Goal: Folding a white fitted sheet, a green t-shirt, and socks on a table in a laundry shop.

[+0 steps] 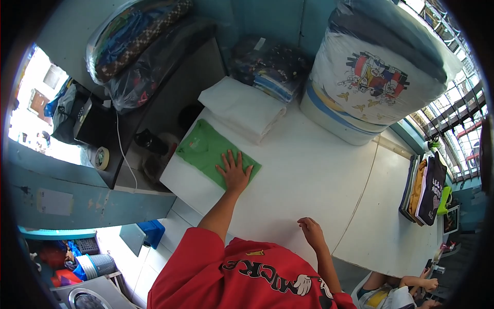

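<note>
A folded green shirt lies flat on the left part of the white table. My left hand rests palm down on its right side with the fingers spread. My right hand is near the table's front edge, over the white top, its fingers loosely bent and no object visible in it. Just behind the green shirt lies a folded white cloth. A stack of folded shirts, the outer one dark with printing, is at the table's far right.
Plastic-wrapped clothes sit behind the white cloth. A large wrapped bundle rests on a white container at the back right. A dark shelf unit borders the table's left side. Another person sits at the lower right.
</note>
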`<state>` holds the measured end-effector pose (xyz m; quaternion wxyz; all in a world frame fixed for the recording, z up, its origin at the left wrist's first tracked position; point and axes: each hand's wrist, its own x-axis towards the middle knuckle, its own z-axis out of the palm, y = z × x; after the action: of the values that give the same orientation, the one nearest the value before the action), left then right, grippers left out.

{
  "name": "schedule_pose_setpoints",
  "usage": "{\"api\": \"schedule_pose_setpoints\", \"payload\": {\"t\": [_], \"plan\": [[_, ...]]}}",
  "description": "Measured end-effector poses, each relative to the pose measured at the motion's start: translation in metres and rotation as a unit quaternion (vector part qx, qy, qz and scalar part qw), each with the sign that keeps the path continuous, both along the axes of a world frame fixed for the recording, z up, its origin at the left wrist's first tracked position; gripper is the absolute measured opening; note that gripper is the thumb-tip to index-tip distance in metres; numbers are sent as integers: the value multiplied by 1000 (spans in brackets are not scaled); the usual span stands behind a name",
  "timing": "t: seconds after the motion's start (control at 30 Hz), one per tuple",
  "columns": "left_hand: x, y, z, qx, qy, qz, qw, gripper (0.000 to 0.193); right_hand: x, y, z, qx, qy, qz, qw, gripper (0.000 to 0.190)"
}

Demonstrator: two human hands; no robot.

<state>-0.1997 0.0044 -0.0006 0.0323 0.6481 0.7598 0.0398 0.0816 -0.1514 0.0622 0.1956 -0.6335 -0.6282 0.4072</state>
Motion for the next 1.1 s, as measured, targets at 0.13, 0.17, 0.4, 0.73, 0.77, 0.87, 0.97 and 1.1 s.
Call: {"api": "schedule_pose_setpoints", "payload": {"t": [0.13, 0.17, 0.4, 0.73, 0.77, 0.87, 0.97, 1.1], "plan": [[13, 36, -10, 38, 5, 39, 999, 74, -5, 5, 3, -26, -17, 7, 999, 11], [15, 44, -11, 34, 2, 34, 999, 74, -4, 3, 2, -33, -18, 9, 999, 12], [28, 65, -5, 4, -21, 48, 999, 76, 9, -19, -4, -24, -51, -50, 997, 11], [30, 18, -4, -41, 5, 0, 999, 66, 24, -114, 5, 21, -46, -166, 985, 12], [27, 22, -5, -33, 9, -7, 999, 66, 24, -128, 5, 44, -55, -182, 981, 12], [32, 25, -6, -69, 1, -53, 996, 68, 22, -179, 18, 7, -31, -289, 957, 13], [57, 21, -20, -98, -16, -20, 995, 69, 20, -246, 15, 36, -31, -341, 939, 14], [76, -5, -48, 50, 41, -128, 990, 63, 7, -283, 28, 91, -51, -354, 930, 14]]}}
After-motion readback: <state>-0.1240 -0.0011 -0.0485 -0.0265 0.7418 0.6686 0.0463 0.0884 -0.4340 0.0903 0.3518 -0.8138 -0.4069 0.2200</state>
